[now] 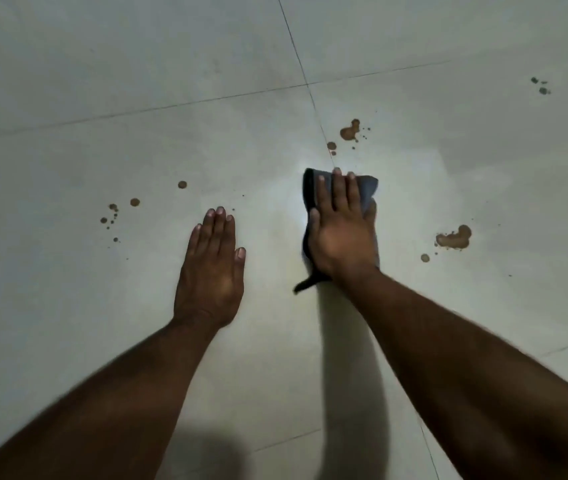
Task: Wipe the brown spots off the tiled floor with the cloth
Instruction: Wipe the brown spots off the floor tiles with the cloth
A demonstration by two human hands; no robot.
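Brown spots of spilled liquid dot the pale, glossy tiled floor in several clusters. One blotch with small droplets sits just above the middle of the frame, beside a dark grout line. A larger puddle-shaped stain lies at the right, with a round drop just below and to its left. A scatter of round drops lies at the left, and a few tiny darker specks show at the upper right.

A dark grey, crumpled cloth lies on the floor slightly right of centre, just below the central blotch and not touching it. The right hand presses flat on top of the cloth with straight fingers laid close together, their tips reaching its far edge; a corner of the cloth sticks out below the wrist. The left hand rests palm down on bare tile left of the cloth, fingers straight and together, holding nothing. It lies between the cloth and the left scatter of drops. Both bare forearms reach in from the bottom of the frame.
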